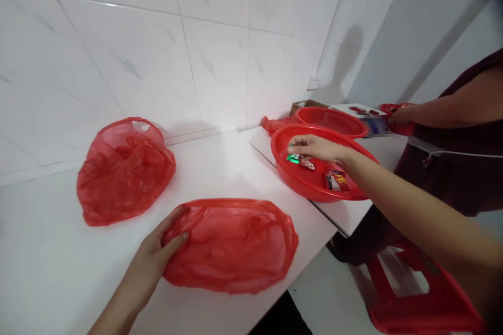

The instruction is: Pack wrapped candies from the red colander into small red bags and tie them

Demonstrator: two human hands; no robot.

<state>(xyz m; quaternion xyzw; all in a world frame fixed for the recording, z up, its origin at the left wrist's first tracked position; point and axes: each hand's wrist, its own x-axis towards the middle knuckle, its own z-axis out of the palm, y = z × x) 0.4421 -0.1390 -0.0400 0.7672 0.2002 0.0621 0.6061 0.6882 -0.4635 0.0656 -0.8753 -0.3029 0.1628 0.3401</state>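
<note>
My left hand (155, 251) pinches the near-left rim of a red plastic bag (231, 241), thumb inside and fingers outside. The bag lies spread wide with its mouth facing up on the white table. Over on the right, my right hand (314, 147) reaches into a red plastic basket (283, 175), fingertips drawn together at a small shiny green packet (293, 158). Just beside that packet is a small brownish packet (307, 163). A dark red packet with yellow print (337, 180) rests lower in the basket, under my forearm.
Another red plastic bag (126, 178) sits at the left. Behind my basket are a second red basket (330, 121), a crumpled red bag (277, 124) and a cardboard box (310, 104). A co-worker's arm (451, 115) reaches in at right, above a red stool (424, 293).
</note>
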